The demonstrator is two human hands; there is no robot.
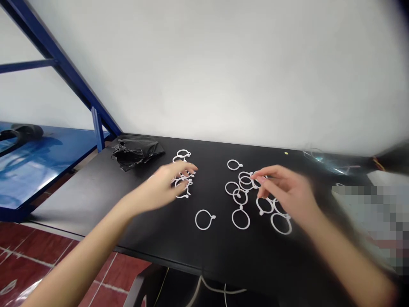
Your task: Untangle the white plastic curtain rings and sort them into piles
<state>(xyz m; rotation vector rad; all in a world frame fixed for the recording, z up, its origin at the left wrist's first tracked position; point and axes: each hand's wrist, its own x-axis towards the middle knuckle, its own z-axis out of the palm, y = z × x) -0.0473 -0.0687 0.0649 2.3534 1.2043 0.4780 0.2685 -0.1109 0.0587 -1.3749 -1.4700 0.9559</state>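
My left hand (pixel 169 181) reaches over a loose column of white plastic curtain rings (pixel 183 150), each with a small eyelet. Its fingers are apart and hide part of these rings. On the right, my right hand (pixel 284 187) is over a wider scatter of the same rings. Its thumb and forefinger are pinched together at the edge of a white curtain ring (pixel 246 189); the other fingers are curled. A single ring (pixel 203 229) lies between the two groups, nearer the front, and another ring (pixel 233 169) lies further back.
All the rings lie on a black table (pixel 153 230) against a pale wall (pixel 204 76). A crumpled black plastic bag (pixel 143 149) sits at the back left, beside a blue metal frame (pixel 73 81). Clear plastic (pixel 326 162) lies back right. Cables (pixel 220 291) hang below the front edge.
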